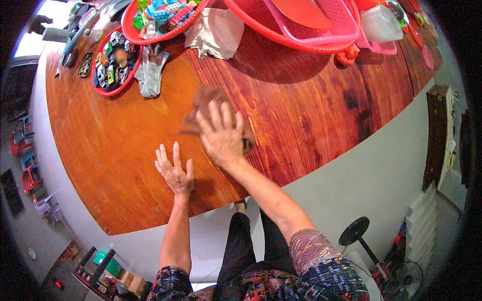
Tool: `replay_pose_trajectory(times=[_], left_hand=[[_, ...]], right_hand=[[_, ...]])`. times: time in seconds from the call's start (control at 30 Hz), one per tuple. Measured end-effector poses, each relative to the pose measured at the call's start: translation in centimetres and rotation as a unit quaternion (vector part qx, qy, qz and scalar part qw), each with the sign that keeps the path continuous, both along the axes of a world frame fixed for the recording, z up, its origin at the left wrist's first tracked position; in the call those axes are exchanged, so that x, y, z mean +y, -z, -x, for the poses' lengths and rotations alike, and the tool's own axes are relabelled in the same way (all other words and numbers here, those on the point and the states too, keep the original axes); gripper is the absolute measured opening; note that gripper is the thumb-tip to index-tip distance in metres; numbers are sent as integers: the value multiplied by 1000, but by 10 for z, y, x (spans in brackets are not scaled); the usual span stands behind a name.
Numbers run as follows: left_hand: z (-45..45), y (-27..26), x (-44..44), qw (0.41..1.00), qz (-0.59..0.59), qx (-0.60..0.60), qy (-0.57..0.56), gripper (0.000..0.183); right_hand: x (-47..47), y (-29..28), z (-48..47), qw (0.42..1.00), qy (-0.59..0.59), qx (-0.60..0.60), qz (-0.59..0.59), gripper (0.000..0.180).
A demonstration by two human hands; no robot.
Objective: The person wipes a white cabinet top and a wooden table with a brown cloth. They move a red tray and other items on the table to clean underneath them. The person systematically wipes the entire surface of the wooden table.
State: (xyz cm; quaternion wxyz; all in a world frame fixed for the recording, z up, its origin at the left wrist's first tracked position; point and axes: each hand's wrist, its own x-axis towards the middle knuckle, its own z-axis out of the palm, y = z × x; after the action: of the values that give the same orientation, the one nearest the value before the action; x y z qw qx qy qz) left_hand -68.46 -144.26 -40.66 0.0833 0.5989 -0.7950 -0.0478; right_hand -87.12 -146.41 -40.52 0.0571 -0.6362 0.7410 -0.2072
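My right hand (222,137) lies flat with spread fingers on a brown cloth (207,96), pressing it to the wooden tabletop (124,158). The cloth is bunched and a little blurred, and part of it is hidden under the palm. It lies across the line where the orange-brown wood meets the darker red wood. To the left and nearer my body is my left hand (175,171), with fingers apart and nothing in it. Whether its palm touches the wood I cannot tell.
Along the far side stand a basket of toy cars (98,88), a basket of building blocks (130,32) and a large red basket (271,37). White cloths (216,35) lie between them. Clear plastic containers (382,26) sit far right. A fan (408,278) stands on the floor.
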Motion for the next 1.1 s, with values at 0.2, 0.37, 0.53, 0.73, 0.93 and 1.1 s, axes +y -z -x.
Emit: replay_pose_trajectory(times=[0.2,0.37,0.53,0.73,0.93,1.1], left_hand=[[0,9,0,1000,19,2,2,53],[-9,8,0,999,39,-4,-2,57],[-5,12,1,999,47,-10,7,59],[0,14,2,998,55,-10,21,60],[-15,23,-4,997,55,-42,32,60],[36,13,4,993,114,-31,26,59]], right_hand=[[100,3,-37,991,-131,16,-12,43],[131,-1,42,995,-65,74,-21,43],[148,1,174,972,162,157,-73,55],[144,16,184,910,363,162,-117,57],[159,0,96,998,0,62,-22,52],[163,2,160,997,-27,71,11,53]])
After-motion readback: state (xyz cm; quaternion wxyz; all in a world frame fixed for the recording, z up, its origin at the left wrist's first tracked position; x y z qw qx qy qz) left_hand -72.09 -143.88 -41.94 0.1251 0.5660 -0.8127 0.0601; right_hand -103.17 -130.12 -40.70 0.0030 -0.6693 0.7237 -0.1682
